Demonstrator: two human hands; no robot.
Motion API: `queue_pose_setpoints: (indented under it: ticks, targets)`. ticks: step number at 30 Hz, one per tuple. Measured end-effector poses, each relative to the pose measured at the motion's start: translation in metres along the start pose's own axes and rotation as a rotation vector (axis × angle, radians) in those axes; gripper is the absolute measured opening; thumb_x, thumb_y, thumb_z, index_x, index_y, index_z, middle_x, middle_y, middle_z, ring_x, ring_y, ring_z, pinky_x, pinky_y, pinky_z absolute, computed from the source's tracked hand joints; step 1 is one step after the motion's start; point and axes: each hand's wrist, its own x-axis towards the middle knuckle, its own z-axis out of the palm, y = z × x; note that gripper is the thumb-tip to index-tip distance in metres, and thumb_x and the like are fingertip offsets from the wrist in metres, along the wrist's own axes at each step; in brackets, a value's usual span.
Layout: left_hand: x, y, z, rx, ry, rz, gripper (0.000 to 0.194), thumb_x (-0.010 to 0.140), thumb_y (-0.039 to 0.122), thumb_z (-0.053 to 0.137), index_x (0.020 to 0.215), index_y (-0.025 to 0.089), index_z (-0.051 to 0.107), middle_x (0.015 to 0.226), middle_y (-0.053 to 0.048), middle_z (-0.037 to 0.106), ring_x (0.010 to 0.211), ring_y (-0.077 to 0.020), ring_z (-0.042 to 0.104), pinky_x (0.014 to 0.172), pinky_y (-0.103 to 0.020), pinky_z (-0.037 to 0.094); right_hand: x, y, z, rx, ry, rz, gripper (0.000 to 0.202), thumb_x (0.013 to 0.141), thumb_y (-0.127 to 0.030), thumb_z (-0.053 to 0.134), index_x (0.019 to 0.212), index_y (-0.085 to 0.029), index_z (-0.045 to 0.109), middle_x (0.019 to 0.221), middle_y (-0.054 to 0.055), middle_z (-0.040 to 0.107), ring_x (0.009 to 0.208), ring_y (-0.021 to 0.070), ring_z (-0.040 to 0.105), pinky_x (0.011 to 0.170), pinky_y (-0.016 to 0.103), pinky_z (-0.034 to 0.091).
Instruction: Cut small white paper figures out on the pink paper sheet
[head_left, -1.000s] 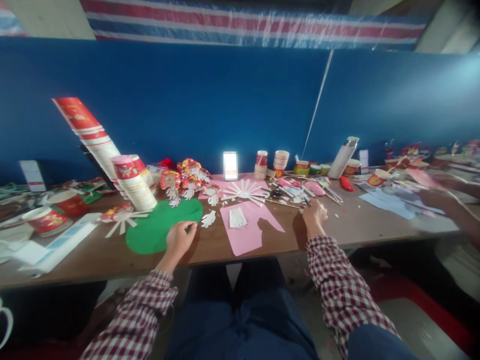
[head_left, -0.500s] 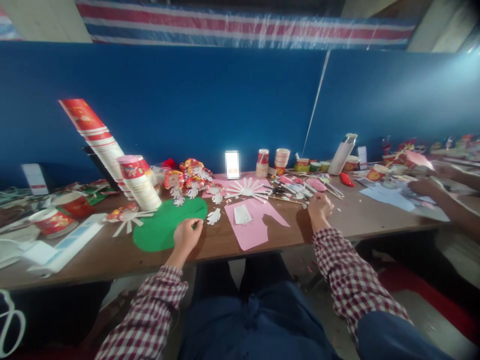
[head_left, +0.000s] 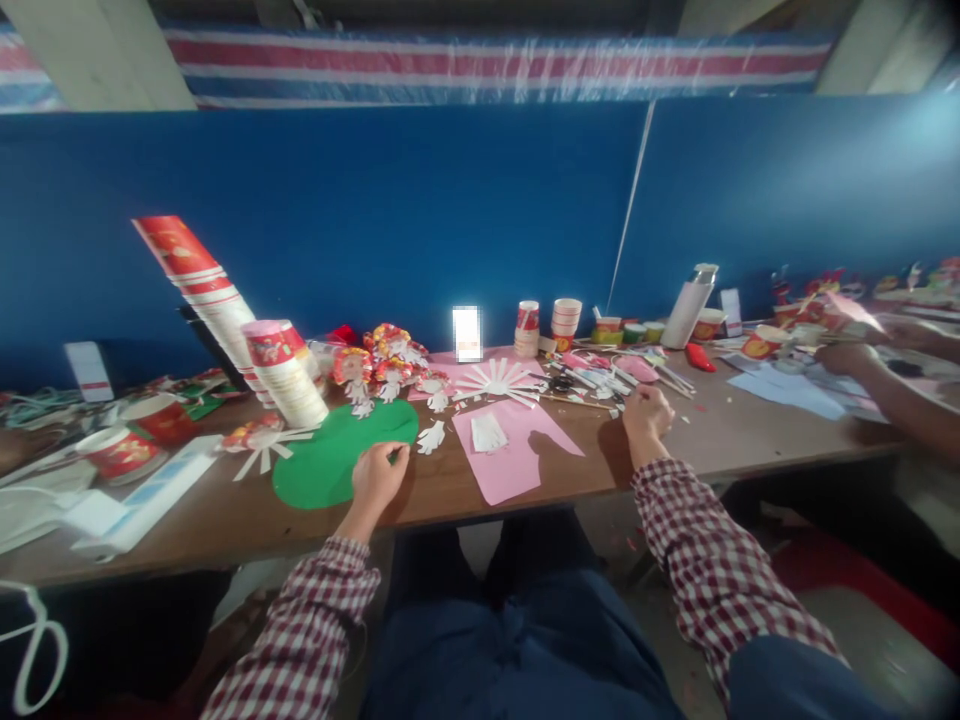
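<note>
My left hand rests at the right edge of a green paper shape, thumb and fingertips pressed together; anything between them is too small to make out. My right hand is curled closed on the table beside scattered tools and scraps, its fingertips hidden. Between my hands lies a pink sheet with a piece cut out, bearing a small white paper stack. White hand-shaped cutouts sit right of the green paper. Behind is a fan of white strips.
Stacked paper cups lean at the left, near a white power strip. Paper figures stand behind the green paper. A bottle stands at the back right. Another person's hands are at the far right.
The view has shifted slightly, so the table's contents appear a little lower and further right. Both my hands keep nearly the same pose and place on the table.
</note>
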Motion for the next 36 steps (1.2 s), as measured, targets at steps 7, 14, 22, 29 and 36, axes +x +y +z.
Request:
queue_pose_setpoints:
  ticks: [7, 14, 22, 29, 36]
  targets:
    - [0.000, 0.006, -0.006, 0.048, -0.067, -0.013, 0.028, 0.089, 0.034, 0.053, 0.099, 0.021, 0.075, 0.110, -0.007, 0.074, 0.104, -0.0236, 0.066, 0.089, -0.031, 0.049, -0.003, -0.002, -0.003, 0.030, 0.024, -0.004, 0.024, 0.094, -0.025, 0.055, 0.113, -0.021, 0.068, 0.114, 0.009, 0.066, 0.109, 0.0271, 0.058, 0.091, 0.046, 0.050]
    - [0.024, 0.026, -0.014, 0.062, -0.189, -0.072, 0.024, 0.084, 0.036, 0.057, 0.096, 0.025, 0.076, 0.101, -0.004, 0.077, 0.094, -0.0228, 0.069, 0.074, -0.027, 0.048, -0.008, -0.006, 0.000, 0.075, 0.044, -0.107, 0.032, 0.084, -0.021, 0.051, 0.109, -0.023, 0.071, 0.109, 0.009, 0.069, 0.106, 0.0284, 0.051, 0.090, 0.042, 0.040]
    - [0.040, 0.053, -0.003, 0.055, -0.258, -0.175, 0.012, 0.079, 0.029, 0.064, 0.080, 0.023, 0.075, 0.089, -0.004, 0.077, 0.083, -0.0202, 0.069, 0.066, -0.025, 0.045, -0.007, -0.006, 0.002, 0.097, 0.022, -0.089, 0.032, 0.083, -0.021, 0.050, 0.106, -0.025, 0.072, 0.107, 0.007, 0.069, 0.103, 0.0276, 0.050, 0.087, 0.039, 0.040]
    - [0.049, 0.048, -0.009, -0.023, -0.326, -0.249, 0.030, 0.093, 0.037, 0.060, 0.114, 0.016, 0.063, 0.115, -0.008, 0.065, 0.100, -0.0207, 0.064, 0.086, -0.040, 0.054, -0.007, -0.007, 0.003, 0.103, 0.010, -0.078, 0.032, 0.083, -0.022, 0.051, 0.106, -0.026, 0.072, 0.103, 0.007, 0.070, 0.102, 0.0274, 0.051, 0.085, 0.038, 0.040]
    - [0.053, 0.050, -0.014, -0.175, -0.358, -0.358, 0.038, 0.093, 0.037, 0.060, 0.125, 0.016, 0.057, 0.125, -0.010, 0.059, 0.106, -0.0231, 0.061, 0.088, -0.044, 0.055, -0.007, -0.006, 0.001, 0.100, -0.004, -0.106, 0.030, 0.083, -0.022, 0.052, 0.104, -0.024, 0.072, 0.095, 0.007, 0.069, 0.101, 0.0270, 0.050, 0.085, 0.038, 0.040]
